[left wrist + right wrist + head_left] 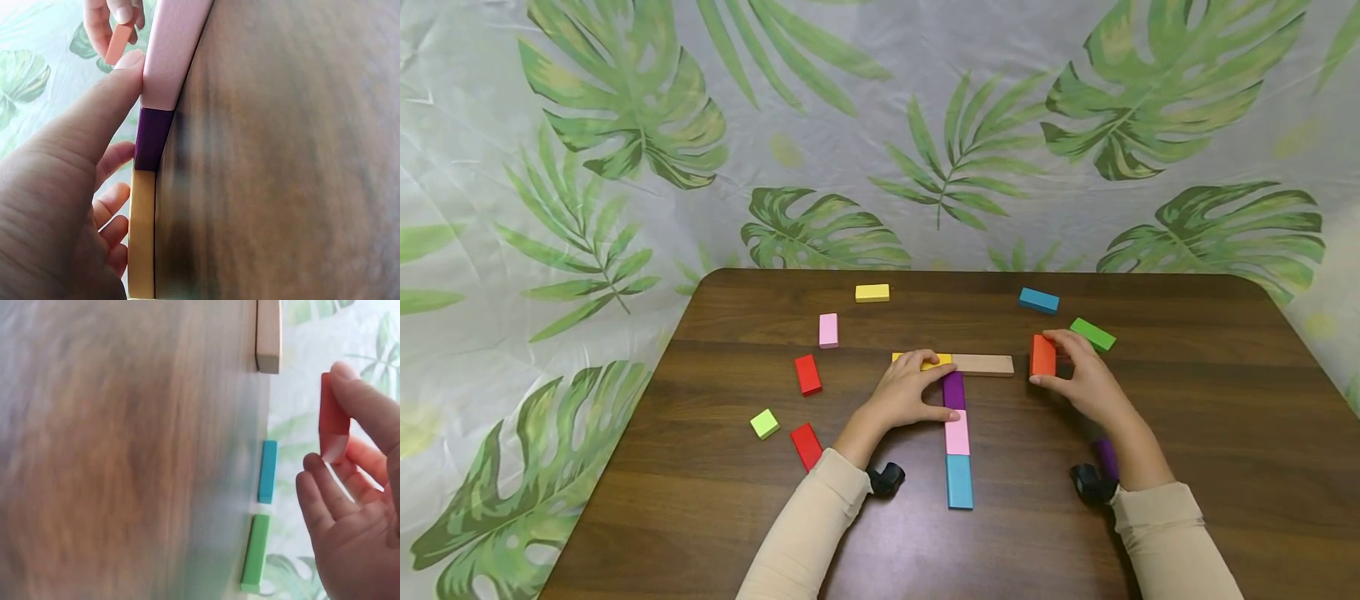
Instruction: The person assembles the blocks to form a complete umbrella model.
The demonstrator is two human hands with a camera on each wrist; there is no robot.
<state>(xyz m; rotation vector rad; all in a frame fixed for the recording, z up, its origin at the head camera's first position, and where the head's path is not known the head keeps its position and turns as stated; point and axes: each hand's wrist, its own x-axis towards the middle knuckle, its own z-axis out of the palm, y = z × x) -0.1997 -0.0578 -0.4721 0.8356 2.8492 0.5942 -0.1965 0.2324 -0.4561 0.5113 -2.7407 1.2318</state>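
My right hand pinches an orange-red block between thumb and fingers. In the right wrist view that block is held up off the table. My left hand rests on a T-shaped layout of flat blocks, its thumb on the pink block and its fingers over the purple block and the yellow block. A beige block continues the crossbar to the right. A light blue block ends the stem nearest me. The left hand partly covers the yellow block.
Left of the layout lie red blocks, a lime cube, a pink block and a pale yellow block. A blue block and a green block lie back right. Another purple block is partly hidden by the right wrist.
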